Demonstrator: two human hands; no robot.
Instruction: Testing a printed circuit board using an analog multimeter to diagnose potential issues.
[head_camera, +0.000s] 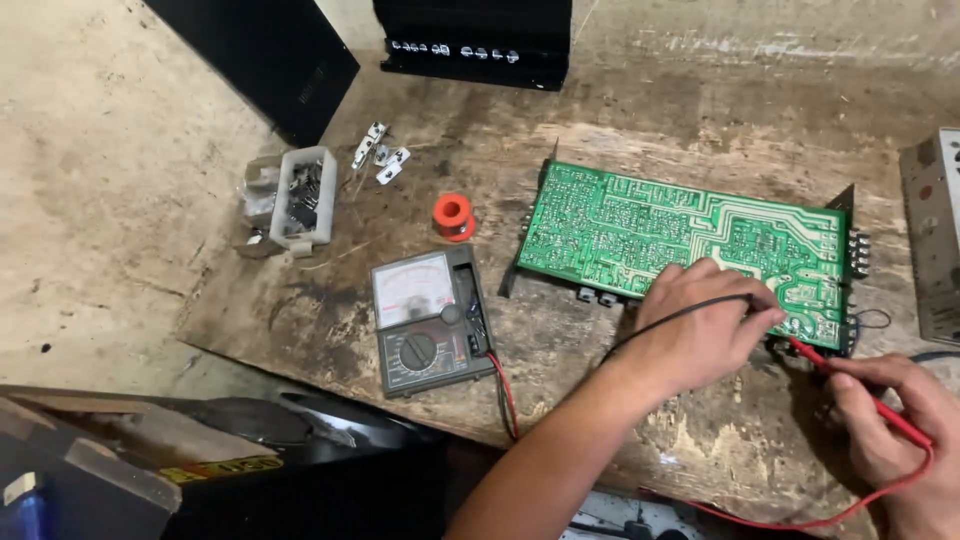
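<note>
Two hands: both work at the right end of the green circuit board (680, 235), right of middle in the frame.
Left hand (700, 325): fingers pinched together on the black probe, tip on the board.
Right hand (890, 420): fingers wrapped around the red probe (850, 385), lower right.
Board feel: I think it is light, stiff and easy to break; hold it by the edges.
Probes: thin and light, with bendy wires.
Meter (430, 320): grey box, white dial face, middle of the tabletop (300, 330).
Solder spool (453, 215): small, orange, above the meter.
</note>
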